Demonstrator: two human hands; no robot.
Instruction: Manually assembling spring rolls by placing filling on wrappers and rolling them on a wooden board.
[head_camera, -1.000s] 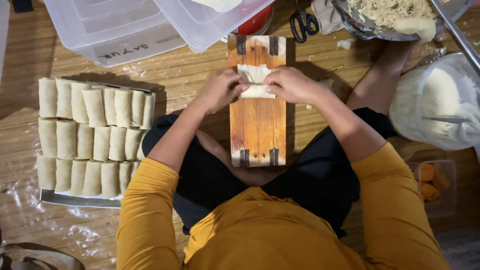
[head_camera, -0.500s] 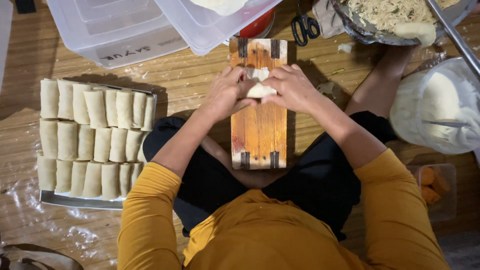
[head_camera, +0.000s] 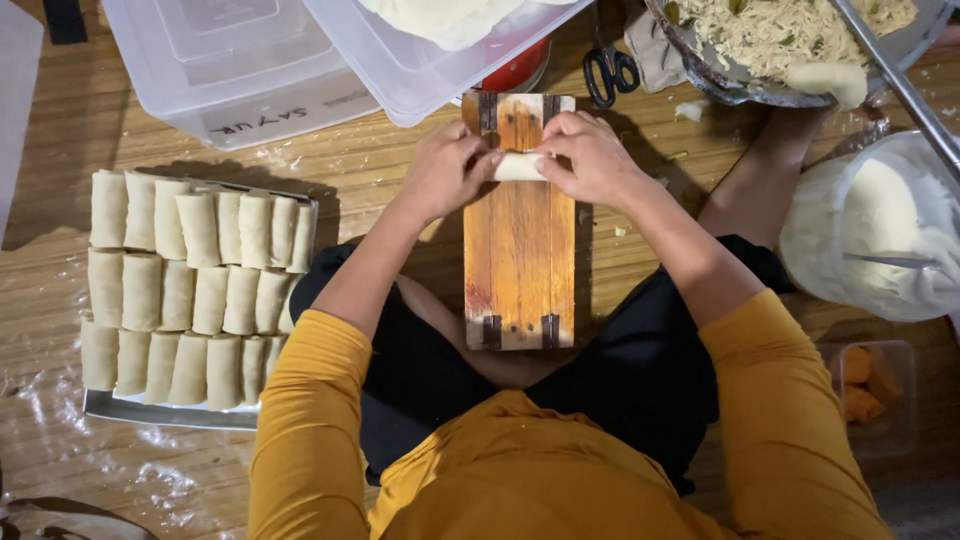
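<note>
1. Fingers (head_camera: 478, 160) of the left hand (head_camera: 445, 172) are curled shut around the left end of a pale rolled wrapper (head_camera: 518, 167), and the right hand (head_camera: 590, 158) pinches the other end the same way, thumbs tucked in against the roll.
2. So the roll sits crosswise between both hands, only its middle bit peeking out between the fingertips, lying on the far end of a wooden board (head_camera: 520, 260).
3. That board rests across the person's lap, over dark trousers.
4. Off to the left on the wooden floor (head_camera: 400, 160), a metal tray (head_camera: 150, 410) holds 3 rows of finished rolls (head_camera: 190, 290) packed side by side.
5. Clear plastic tubs (head_camera: 250, 70) sit beyond the board, scissors (head_camera: 610, 70) just beside them, and a bowl of shredded filling (head_camera: 780, 40) at the far right.
</note>
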